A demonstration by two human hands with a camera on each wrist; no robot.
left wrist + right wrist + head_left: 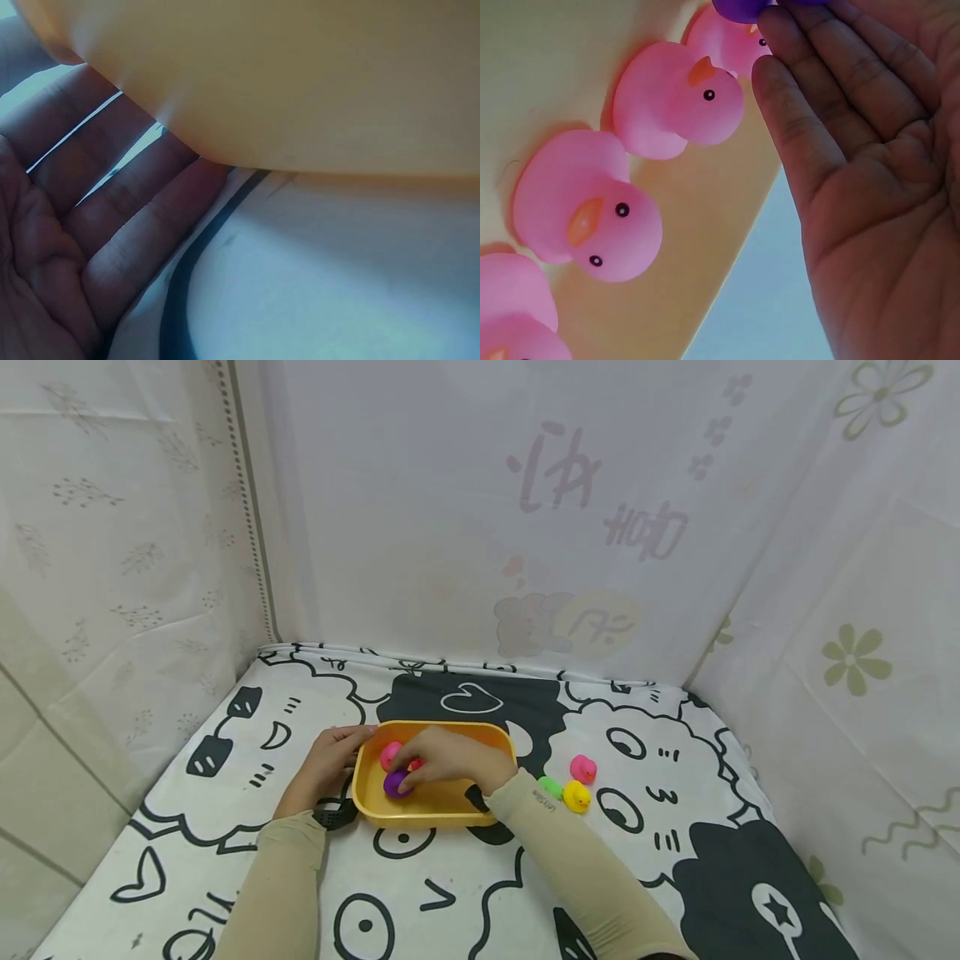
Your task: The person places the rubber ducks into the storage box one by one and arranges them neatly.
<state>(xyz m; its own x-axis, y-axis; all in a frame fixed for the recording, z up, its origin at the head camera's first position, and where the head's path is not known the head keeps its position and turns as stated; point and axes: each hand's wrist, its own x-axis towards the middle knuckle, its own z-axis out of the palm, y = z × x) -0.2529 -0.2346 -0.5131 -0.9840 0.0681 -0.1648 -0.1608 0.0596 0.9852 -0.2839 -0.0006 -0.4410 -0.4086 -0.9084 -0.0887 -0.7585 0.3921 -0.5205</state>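
Note:
My right hand [444, 755] reaches down into a yellow plastic tray [435, 821] and pinches a purple toy duck [396, 784] near the tray's left end. Only a rounded bit of that purple duck [742, 7] shows at the fingertips in the right wrist view. Several pink toy ducks [660, 97] lie in the tray beside the hand, partly covered by it in the head view. My left hand [330, 764] rests at the tray's left side, fingertips by the rim. In the left wrist view its straight fingers [150, 225] touch the tray's outer wall.
Right of the tray, a pink duck [582, 769], a yellow duck [577, 797] and a green toy [551, 787] sit close together on the cartoon-print cloth [442, 893]. Pale printed curtains [420, 527] hang at the back and on both sides.

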